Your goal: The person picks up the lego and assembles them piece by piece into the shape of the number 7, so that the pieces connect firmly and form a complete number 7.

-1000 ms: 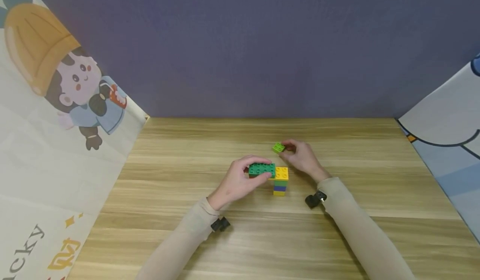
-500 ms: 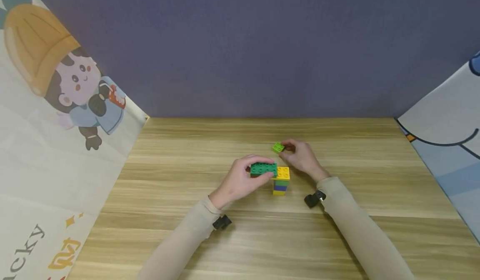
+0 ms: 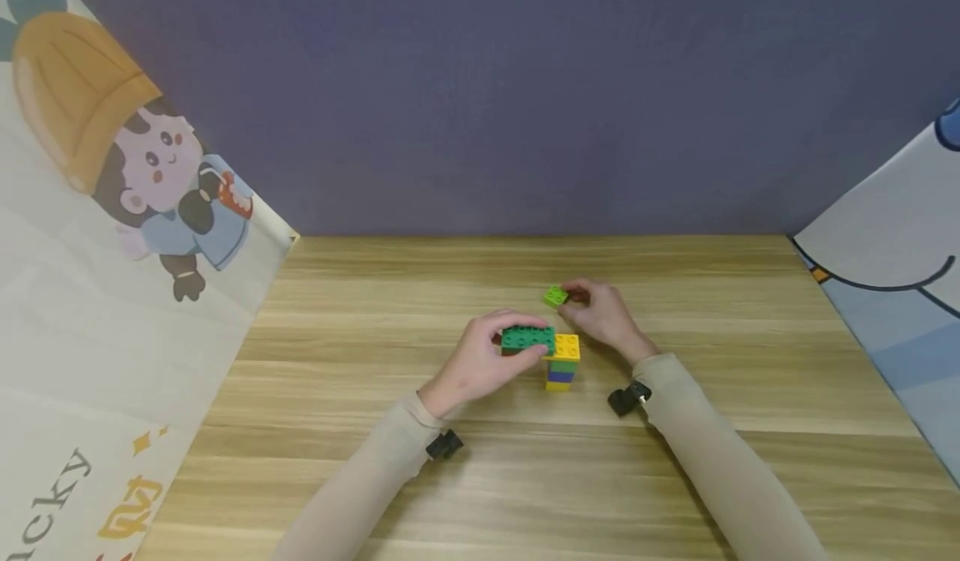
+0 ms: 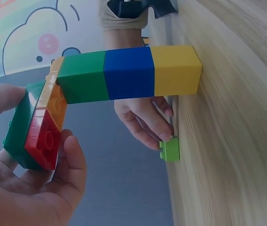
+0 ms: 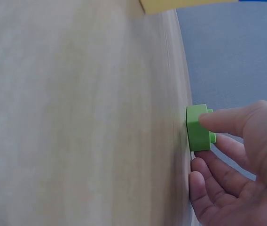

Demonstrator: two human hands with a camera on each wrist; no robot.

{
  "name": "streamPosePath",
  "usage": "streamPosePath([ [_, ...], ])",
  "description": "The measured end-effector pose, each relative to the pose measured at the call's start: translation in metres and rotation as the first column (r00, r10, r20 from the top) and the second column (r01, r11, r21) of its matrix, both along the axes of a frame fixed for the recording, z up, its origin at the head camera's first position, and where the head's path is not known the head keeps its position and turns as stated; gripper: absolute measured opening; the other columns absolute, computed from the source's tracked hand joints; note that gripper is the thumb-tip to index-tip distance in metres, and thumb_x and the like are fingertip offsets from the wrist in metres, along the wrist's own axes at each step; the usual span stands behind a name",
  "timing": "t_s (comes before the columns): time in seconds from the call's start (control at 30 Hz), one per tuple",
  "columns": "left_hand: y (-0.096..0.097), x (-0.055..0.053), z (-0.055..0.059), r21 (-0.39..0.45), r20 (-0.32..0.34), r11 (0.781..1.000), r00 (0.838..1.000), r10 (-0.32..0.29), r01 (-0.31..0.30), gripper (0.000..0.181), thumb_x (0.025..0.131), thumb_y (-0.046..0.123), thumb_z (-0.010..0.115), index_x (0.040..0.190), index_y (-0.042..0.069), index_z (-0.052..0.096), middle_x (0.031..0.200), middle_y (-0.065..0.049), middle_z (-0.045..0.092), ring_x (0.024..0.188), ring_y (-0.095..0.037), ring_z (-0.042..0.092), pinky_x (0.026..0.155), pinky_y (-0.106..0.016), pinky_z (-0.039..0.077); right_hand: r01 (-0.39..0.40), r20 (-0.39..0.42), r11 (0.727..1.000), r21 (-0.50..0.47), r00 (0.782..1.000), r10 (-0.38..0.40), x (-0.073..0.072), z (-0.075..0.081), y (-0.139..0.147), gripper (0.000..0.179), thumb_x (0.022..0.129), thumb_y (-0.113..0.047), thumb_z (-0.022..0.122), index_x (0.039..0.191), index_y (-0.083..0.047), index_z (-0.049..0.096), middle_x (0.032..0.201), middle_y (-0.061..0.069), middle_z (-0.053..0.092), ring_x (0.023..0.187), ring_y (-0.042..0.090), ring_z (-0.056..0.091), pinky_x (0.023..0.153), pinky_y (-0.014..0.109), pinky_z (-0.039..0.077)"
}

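My left hand (image 3: 483,361) grips a dark green toy brick (image 3: 528,340) between thumb and fingers. That brick sits over one end of a yellow brick (image 3: 567,346), which tops an upright tower of a green brick (image 4: 83,77), a blue brick (image 4: 129,73) and a yellow bottom brick (image 4: 176,70). A red brick (image 4: 43,140) shows against the dark green one's underside in the left wrist view. Behind the tower, my right hand (image 3: 602,315) pinches a small lime green brick (image 3: 556,296) resting on the table; the right wrist view shows the thumb on its side.
The wood-grain table (image 3: 675,478) runs back to a dark blue-grey wall (image 3: 480,102). Printed cartoon panels stand at the left (image 3: 75,294) and right. A small black device (image 3: 445,444) is worn at the left wrist and another (image 3: 628,398) at the right.
Over the first half second my left hand, the dark green brick and the tower's top shifted slightly right. Since then both hands look still; the right hand keeps its pinch on the lime green brick.
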State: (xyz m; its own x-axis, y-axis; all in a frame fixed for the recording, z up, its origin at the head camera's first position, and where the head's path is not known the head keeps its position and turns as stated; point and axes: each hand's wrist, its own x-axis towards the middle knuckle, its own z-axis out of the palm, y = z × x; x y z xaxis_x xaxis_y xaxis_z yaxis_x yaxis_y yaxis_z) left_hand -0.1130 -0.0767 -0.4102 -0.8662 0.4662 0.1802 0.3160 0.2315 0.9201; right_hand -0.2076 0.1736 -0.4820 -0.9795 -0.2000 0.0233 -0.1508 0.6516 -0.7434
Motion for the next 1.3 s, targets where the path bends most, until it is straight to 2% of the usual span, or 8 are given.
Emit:
streamPosePath([
  [0.3, 0.000, 0.000, -0.002, 0.001, -0.006, 1.000, 1.000, -0.002, 0.002, 0.032, 0.098, 0.021, 0.077, 0.129, 0.015, 0.076, 0.128, -0.005, 0.074, 0.094, -0.011, 0.066, 0.073, -0.025, 0.058, 0.010, 0.010, 1.000, -0.001, 1.000, -0.010, 0.003, 0.001, 0.003, 0.046, 0.099, -0.021, 0.075, 0.141, -0.004, 0.066, 0.136, 0.021, 0.071, 0.122, 0.039, 0.067, 0.105, 0.055, 0.056],
  [0.57, -0.001, -0.001, -0.004, -0.027, -0.018, 1.000, 1.000, 0.011, -0.012, 0.031, 0.099, 0.023, 0.076, 0.130, 0.018, 0.076, 0.130, -0.002, 0.074, 0.103, -0.012, 0.066, 0.080, -0.029, 0.056, 0.008, -0.012, 1.000, 0.005, 1.000, -0.008, 0.008, 0.006, 0.002, 0.045, 0.099, -0.020, 0.074, 0.141, -0.003, 0.066, 0.132, 0.020, 0.072, 0.117, 0.037, 0.069, 0.101, 0.054, 0.057],
  [0.77, -0.002, -0.001, -0.005, -0.026, -0.013, 1.000, 1.000, 0.011, -0.011, 0.032, 0.098, 0.022, 0.077, 0.130, 0.019, 0.076, 0.130, 0.000, 0.073, 0.108, -0.012, 0.067, 0.084, -0.029, 0.057, -0.001, -0.027, 0.999, -0.041, 1.000, 0.000, 0.014, 0.010, 0.003, 0.046, 0.098, -0.017, 0.075, 0.140, 0.000, 0.065, 0.132, 0.023, 0.072, 0.116, 0.039, 0.071, 0.102, 0.055, 0.058],
  [1.3, -0.003, 0.000, -0.005, -0.011, -0.027, 1.000, 1.000, 0.008, -0.009, 0.032, 0.099, 0.022, 0.076, 0.131, 0.018, 0.076, 0.130, -0.003, 0.073, 0.102, -0.012, 0.067, 0.078, -0.026, 0.058, -0.041, -0.053, 0.980, -0.193, 0.998, 0.032, 0.027, 0.017, 0.005, 0.044, 0.100, -0.013, 0.072, 0.141, 0.001, 0.064, 0.138, 0.023, 0.068, 0.119, 0.040, 0.072, 0.100, 0.050, 0.061],
])
